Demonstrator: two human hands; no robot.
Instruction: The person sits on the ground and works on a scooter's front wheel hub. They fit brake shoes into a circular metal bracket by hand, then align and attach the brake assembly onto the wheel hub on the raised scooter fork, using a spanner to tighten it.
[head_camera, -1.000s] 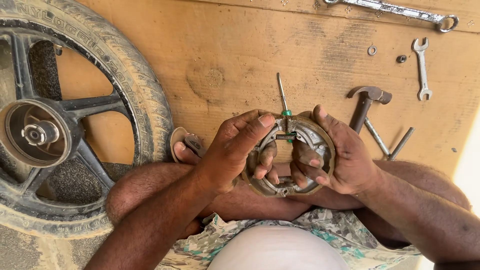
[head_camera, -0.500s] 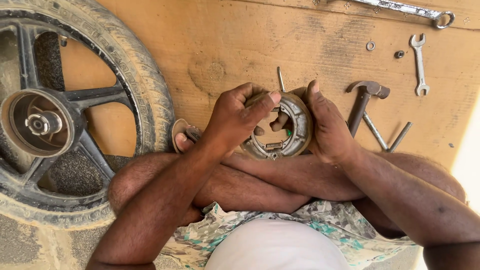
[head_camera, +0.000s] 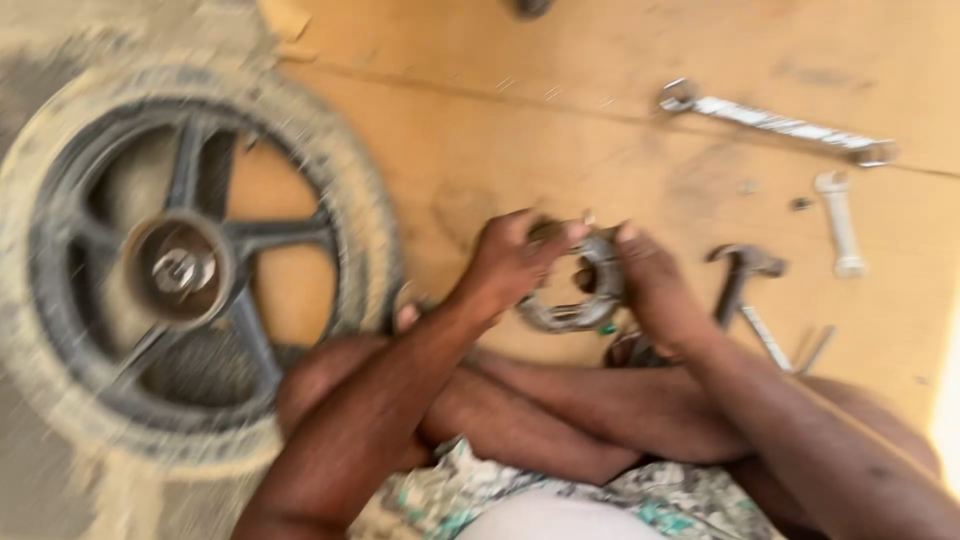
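1. Hands first: left hand (head_camera: 515, 262) and right hand (head_camera: 652, 285) are both clamped around a round metal brake-shoe assembly (head_camera: 578, 292), one on each side of it; left grips its left rim with fingers curled over the top, right grips the right edge with the thumb up top.
2. Where it sits: the assembly is held up off the wooden board (head_camera: 520, 130), just above the person's crossed legs (head_camera: 560, 420), roughly mid-frame.
3. Which way it points: it's a ring, so no real long axis; the open face looks tilted up toward the camera and a bit to the left, with the lower rim nearer the legs; frame's pretty smeared though, so take the tilt as probably rather than surely.
4. There's a small green bit (head_camera: 606, 328) at the lower right of the ring; can't tell what it is through the blur.
5. Left of the hands: a dusty motorcycle wheel (head_camera: 180, 270) lying flat, black spokes, hub facing up; well apart from the assembly.
6. Right of the hands: a hammer (head_camera: 738, 280) lies on the board just beside the right wrist, head pointing away from the person.
7. Farther out: a short white spanner (head_camera: 840, 222) and a long silver wrench (head_camera: 775, 124) lie near the top right, the long one running left-right.
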